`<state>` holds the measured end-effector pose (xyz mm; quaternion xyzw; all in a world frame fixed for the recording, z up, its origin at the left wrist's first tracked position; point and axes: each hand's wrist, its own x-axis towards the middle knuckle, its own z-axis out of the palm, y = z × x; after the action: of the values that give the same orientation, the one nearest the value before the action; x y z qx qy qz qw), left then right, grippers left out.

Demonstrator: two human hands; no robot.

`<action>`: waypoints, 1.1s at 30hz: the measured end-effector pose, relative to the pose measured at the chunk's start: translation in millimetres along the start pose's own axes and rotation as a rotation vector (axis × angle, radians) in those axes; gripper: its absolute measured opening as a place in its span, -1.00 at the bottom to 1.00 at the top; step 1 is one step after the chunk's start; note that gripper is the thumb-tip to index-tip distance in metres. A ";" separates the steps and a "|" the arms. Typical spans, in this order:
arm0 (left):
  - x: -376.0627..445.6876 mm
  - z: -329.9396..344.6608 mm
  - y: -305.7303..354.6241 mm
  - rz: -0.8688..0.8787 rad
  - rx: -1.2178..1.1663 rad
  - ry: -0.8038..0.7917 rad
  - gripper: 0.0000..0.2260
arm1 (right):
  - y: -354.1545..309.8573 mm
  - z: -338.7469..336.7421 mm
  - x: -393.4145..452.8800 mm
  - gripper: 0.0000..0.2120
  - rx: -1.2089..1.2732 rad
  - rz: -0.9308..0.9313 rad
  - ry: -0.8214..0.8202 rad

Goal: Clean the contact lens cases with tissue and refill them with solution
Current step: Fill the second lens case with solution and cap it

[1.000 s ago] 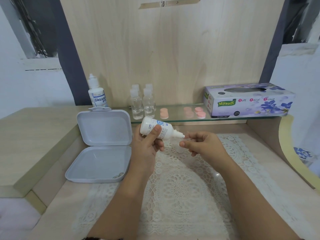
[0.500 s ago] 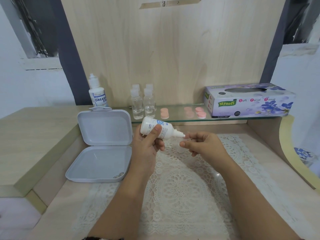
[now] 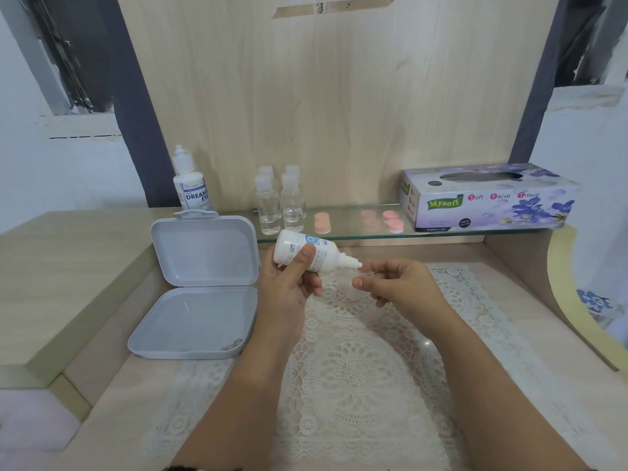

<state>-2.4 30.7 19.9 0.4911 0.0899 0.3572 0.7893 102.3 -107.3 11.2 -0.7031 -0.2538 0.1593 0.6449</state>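
Hands meet over the cream lace mat (image 3: 356,368) and we are right above them. Our left hand (image 3: 289,287) grips a small white plastic solution bottle with a blue label (image 3: 306,251), thumb across its side, the bottle tipped over so its nozzle points right and slightly down. That nozzle tip sits just beside the fingertips of our right hand (image 3: 397,283), whose thumb and fingers pinch a small clear contact lens case (image 3: 350,283); it is nearly see-through, so we cannot make out whether the tip touches it or what is inside.

To our left an open grey hinged plastic box (image 3: 197,294) rests on the wooden desk (image 3: 102,419), lid upright. On the glass shelf (image 3: 339,232) behind stand four small clear bottles with white caps (image 3: 278,205), close together, with several round pink caps (image 3: 360,220) lying to their right. Further right sits a purple flowered tissue box (image 3: 489,198). At the shelf's left end stands a taller white bottle with a blue-and-white label (image 3: 192,185).
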 end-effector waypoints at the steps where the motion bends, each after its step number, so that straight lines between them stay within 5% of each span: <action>1: 0.0 -0.4 -0.1 -0.001 0.002 0.001 -0.67 | 0.0 -0.2 -0.2 -0.76 -0.001 0.000 0.000; 19: 2.9 0.3 -3.1 -0.076 -0.094 0.049 -0.57 | -1.8 -1.9 -3.0 -0.78 -0.042 0.007 0.000; 24: 4.7 -2.9 -2.0 -0.116 -0.244 0.114 -0.72 | 0.0 -8.7 -5.6 -0.82 -0.176 0.041 -0.015; 33: 5.0 -5.4 1.2 -0.265 -0.407 0.174 -0.70 | 7.5 -26.9 -9.0 -0.85 -0.406 0.114 -0.025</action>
<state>-2.0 38.1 19.2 0.2737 0.1474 0.3021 0.9012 110.8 -134.8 6.0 -0.8297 -0.2484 0.1500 0.4768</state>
